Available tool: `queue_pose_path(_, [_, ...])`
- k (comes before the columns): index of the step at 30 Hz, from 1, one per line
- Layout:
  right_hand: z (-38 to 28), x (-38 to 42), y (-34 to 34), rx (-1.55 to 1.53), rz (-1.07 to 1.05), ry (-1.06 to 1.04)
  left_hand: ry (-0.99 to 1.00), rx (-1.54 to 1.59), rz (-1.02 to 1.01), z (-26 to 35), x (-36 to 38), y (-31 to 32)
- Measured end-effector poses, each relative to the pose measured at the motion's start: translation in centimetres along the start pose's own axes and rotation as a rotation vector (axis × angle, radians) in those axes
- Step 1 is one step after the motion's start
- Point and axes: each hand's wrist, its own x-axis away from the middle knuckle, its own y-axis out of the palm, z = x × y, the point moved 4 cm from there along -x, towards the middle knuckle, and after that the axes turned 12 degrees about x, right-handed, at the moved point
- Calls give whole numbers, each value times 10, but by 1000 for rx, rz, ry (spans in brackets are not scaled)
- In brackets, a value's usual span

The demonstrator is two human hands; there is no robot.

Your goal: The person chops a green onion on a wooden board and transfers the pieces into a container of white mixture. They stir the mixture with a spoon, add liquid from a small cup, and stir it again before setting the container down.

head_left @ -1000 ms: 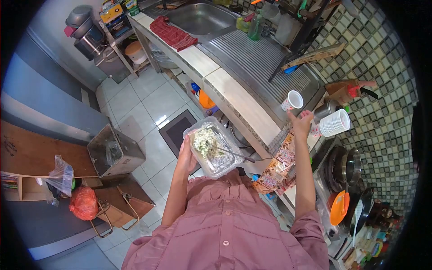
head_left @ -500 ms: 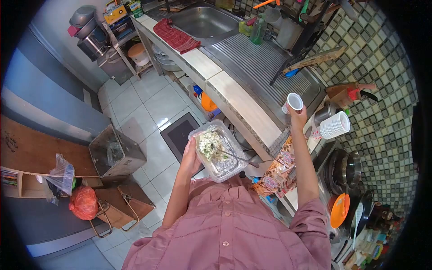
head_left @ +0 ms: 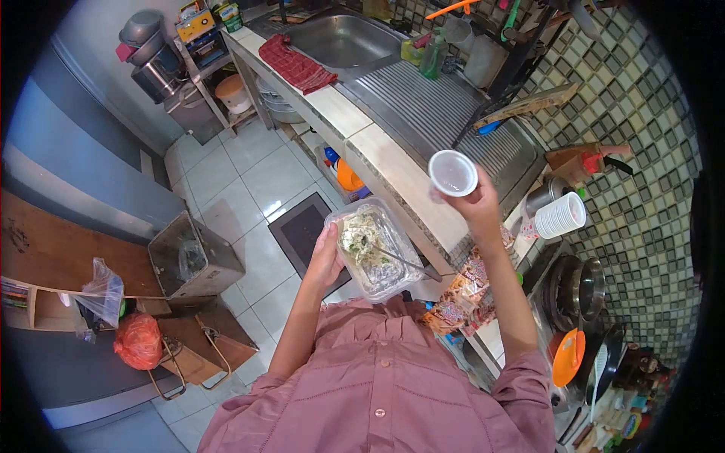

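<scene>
My left hand (head_left: 326,255) grips the left side of a clear plastic food container (head_left: 393,281) in front of my body. Inside it lies a white, creamy food with green bits (head_left: 361,240). A spoon (head_left: 400,259) leans in the food, its dark handle sticking out over the right rim. My right hand (head_left: 480,208) is closed around a white plastic cup (head_left: 453,174), held up over the counter edge with its open top toward me. The cup looks empty. Under my right forearm, a brown printed food packet (head_left: 461,294) lies on the counter.
A stack of white cups (head_left: 560,216) lies tilted beside the stove at right. Behind are the ribbed steel drainboard (head_left: 423,98), the sink (head_left: 343,41) and a red cloth (head_left: 296,64). An orange plate (head_left: 568,359) and pans (head_left: 589,291) sit at right. A dark mat (head_left: 302,230) covers floor tiles.
My right hand has brought the cup left and nearer to me, away from the drainboard toward the container. The container has shifted slightly to the right in my left hand.
</scene>
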Motion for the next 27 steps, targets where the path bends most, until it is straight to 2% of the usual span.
queue_pose_path(6, [-27, 12, 35, 8, -213, -29, 7, -7, 9, 3, 2, 5])
queue_pose_path(8, [-29, 15, 45, 74, -359, -51, 9, -4, 6, 3, 3, 5])
queue_pose_path(10, [-27, 16, 51, 66, -356, -67, 13, -2, 4, 4, 3, 5])
queue_pose_path(12, [-28, 16, 56, 253, -429, -123, 21, 16, -3, 5, 4, 4])
queue_pose_path(14, [-33, 16, 60, 257, -418, -132, 24, 19, -3, 6, 4, 4])
queue_pose_path(16, [-36, 17, 64, 338, -523, -61, 26, 21, -5, 6, 5, 5])
queue_pose_path(22, [-38, 16, 70, 328, -538, -57, 37, -50, 23, 6, 6, 5])
queue_pose_path(27, [-32, 15, 73, 296, -479, -126, 39, 61, -3, 4, 4, -3])
